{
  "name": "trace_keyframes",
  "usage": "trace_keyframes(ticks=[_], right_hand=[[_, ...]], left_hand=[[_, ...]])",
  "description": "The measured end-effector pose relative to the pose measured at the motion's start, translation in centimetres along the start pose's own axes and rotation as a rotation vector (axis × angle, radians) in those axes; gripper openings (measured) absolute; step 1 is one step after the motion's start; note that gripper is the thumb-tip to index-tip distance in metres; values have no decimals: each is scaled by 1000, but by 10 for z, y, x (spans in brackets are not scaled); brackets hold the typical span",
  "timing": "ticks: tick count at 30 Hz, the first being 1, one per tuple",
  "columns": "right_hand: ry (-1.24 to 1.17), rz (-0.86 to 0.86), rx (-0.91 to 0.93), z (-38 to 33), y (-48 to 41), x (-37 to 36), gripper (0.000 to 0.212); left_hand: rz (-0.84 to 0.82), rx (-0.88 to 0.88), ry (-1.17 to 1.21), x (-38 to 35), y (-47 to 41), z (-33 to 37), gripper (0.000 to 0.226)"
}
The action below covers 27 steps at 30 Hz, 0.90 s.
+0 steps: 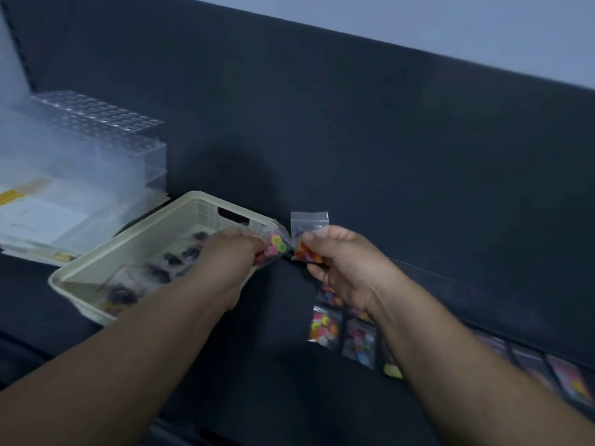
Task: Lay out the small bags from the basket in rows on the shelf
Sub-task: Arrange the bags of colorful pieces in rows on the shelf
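Grip check: left hand (231, 252) is pinching a button bag (277, 247), basket (206, 206) just under it; right hand (341, 262) is pinching a second bag (309, 231), laid rows (324, 326) below it. Slick plastic could slip, knocking rows askew.

No text, label, brand or number legible anywhere, white sheets (42, 220) beneath the clear plastic boxes (96, 140) at left too blurred to show any print, small bags (325, 326) on the shelf carrying no readable marking
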State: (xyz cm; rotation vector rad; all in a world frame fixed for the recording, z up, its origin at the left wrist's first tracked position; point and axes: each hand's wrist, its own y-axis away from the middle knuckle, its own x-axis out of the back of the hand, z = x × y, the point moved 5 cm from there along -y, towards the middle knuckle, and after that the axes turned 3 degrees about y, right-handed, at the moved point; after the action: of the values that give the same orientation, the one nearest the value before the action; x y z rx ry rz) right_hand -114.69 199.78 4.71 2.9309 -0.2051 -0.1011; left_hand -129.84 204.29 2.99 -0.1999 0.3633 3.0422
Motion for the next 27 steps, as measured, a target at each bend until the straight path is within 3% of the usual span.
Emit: trace_keyframes(ticks=[5,10,19,27], right_hand=[[-113,73,25,3,29,31,16],[-55,280,130,-1,54,71,27],[-74,445,58,23,108,137,25],[-102,537,-78,60,172,220,21]], left_hand=[[-163,-39,7,-50,31,7,13],[-411,-10,-168,-92,64,-4,9],[-561,54,-274,-151,93,-32,17],[-626,20,-422,-205,124,-73,5]])
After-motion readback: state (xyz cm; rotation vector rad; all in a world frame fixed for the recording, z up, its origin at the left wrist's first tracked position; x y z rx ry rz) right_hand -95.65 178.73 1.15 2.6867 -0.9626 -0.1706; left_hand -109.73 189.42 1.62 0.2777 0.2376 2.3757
